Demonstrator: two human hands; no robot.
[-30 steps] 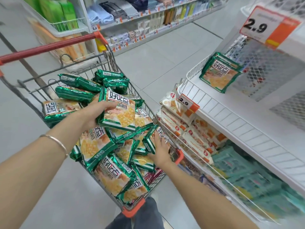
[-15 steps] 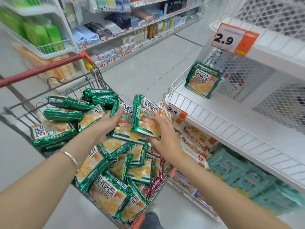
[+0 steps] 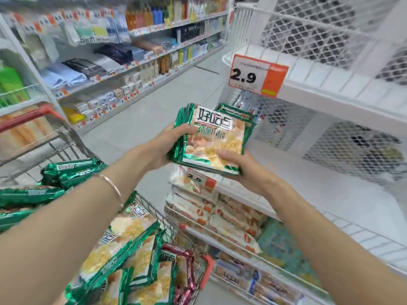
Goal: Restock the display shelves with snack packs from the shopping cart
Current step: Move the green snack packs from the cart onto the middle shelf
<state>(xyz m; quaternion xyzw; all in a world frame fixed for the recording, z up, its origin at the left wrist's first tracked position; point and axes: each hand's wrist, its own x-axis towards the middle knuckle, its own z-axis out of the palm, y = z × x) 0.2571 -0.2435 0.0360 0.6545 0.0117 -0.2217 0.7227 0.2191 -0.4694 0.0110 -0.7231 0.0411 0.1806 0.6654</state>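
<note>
Status: mid-transfer, stock in hand.

Both hands carry a stack of snack packs [image 3: 212, 139], green-edged and face up. It is in the air over the front edge of the shelf [image 3: 312, 181], near the shelf's far end.
- Left hand [image 3: 164, 146]: fingers curled round the left edge of the stack, thumb on top.
- Right hand [image 3: 248, 170]: grips the near edge from below, thumb pressed on the top pack.
- Number of packs in the stack: several; exact count not readable.

Done so far: a few shelved packs [image 3: 236, 112] of the same kind sit at the far end of the shelf, just behind the held stack. The price tag [image 3: 257, 77] on the tier above reads 2.9.

Left to do: the shopping cart [image 3: 63, 139], at the left, holds a large heap of green packs [image 3: 123, 243] and some dark red packs [image 3: 185, 260] near its front corner. The tier below the shelf is filled with orange-and-white packs [image 3: 220, 216].

Judgement: early stage. The held stack is not yet set down. Most of the stock sits in the cart, so many more loads look likely.
</note>
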